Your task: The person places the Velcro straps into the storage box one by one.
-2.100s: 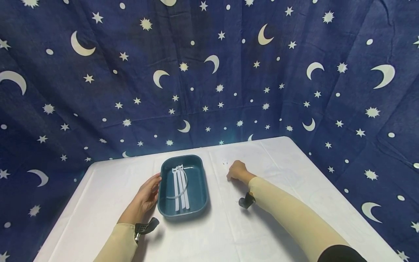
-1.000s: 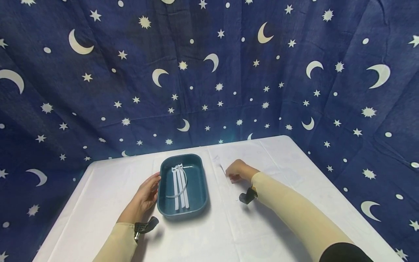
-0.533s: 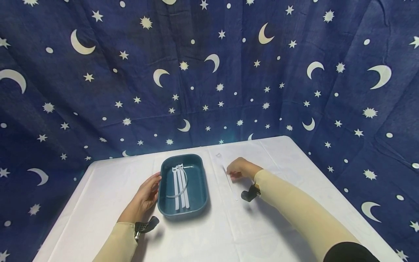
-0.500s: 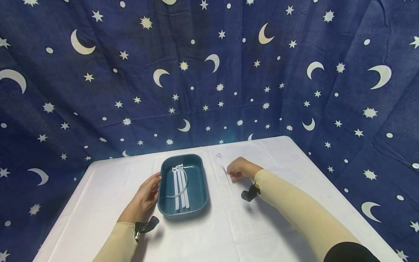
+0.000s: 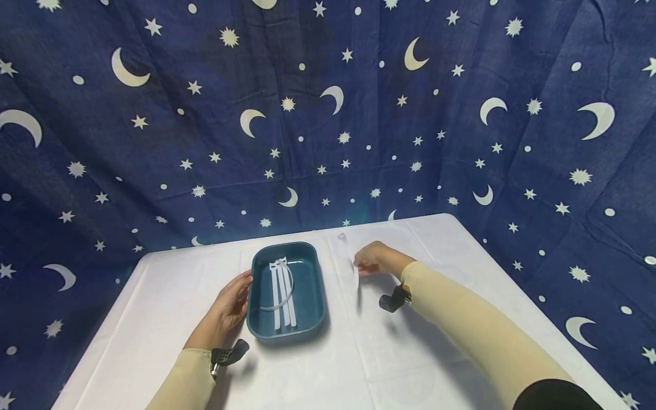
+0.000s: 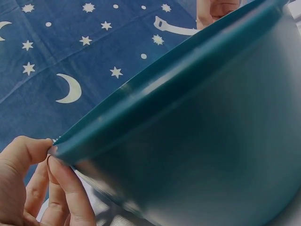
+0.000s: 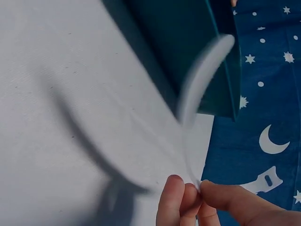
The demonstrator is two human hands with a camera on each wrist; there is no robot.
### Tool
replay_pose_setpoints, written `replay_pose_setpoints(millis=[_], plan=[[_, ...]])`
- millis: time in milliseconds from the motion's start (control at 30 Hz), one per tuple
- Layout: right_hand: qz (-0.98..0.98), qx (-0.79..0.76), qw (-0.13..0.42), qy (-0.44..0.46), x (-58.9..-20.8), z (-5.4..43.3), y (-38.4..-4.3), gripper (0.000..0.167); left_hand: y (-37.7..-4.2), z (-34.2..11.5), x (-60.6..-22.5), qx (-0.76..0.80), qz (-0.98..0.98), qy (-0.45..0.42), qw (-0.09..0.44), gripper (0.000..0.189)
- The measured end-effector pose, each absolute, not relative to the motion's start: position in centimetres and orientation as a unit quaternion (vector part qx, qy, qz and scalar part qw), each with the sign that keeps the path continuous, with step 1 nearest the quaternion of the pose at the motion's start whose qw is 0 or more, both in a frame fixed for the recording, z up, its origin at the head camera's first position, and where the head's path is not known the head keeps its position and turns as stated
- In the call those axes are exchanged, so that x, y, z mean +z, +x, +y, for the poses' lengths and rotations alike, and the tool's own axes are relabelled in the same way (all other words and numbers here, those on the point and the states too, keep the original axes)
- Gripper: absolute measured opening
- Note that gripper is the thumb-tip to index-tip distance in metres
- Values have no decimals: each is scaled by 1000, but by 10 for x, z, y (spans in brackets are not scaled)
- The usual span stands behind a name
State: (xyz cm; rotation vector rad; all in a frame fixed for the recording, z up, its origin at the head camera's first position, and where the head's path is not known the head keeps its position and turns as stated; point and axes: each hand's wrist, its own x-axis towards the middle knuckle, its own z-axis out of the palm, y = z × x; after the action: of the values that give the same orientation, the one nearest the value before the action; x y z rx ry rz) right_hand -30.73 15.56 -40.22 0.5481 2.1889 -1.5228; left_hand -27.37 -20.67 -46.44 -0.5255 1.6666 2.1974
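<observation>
A dark teal plastic tray [image 5: 310, 293] stands on the white-covered table, left of centre. My left hand [image 5: 233, 299] pinches its left rim between thumb and fingers. Several flat white straps [image 5: 283, 293], like hook-and-loop cable ties, lie lengthwise in it, one of them curved across the others. Right of the tray, my right hand [image 5: 376, 259] pinches another white cable tie [image 7: 197, 89] near its middle, above the table. The tie's slotted head [image 7: 269, 179] points to the far side, and its blurred rounded tail bends the other way, overlapping the tray in the right wrist view.
The white table cover [image 5: 307, 376] has fold creases. A blue curtain [image 5: 328, 114] with moons and stars hangs behind and to the right, close to the table's edges. Black camera mounts [image 5: 230, 354] stick out from both wrists.
My right hand has pinched a white cable tie off the table and lifted it, drifting slightly to the right. The left hand and the tray stay where they were.
</observation>
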Motion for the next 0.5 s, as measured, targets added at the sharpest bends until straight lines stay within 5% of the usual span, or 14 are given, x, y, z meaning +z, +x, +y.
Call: replay_pose_setpoints(millis=[500], plan=[[732,-615,246,162,-384,129,-292,34,-274,-207,-464,765,591,-194,167,57]])
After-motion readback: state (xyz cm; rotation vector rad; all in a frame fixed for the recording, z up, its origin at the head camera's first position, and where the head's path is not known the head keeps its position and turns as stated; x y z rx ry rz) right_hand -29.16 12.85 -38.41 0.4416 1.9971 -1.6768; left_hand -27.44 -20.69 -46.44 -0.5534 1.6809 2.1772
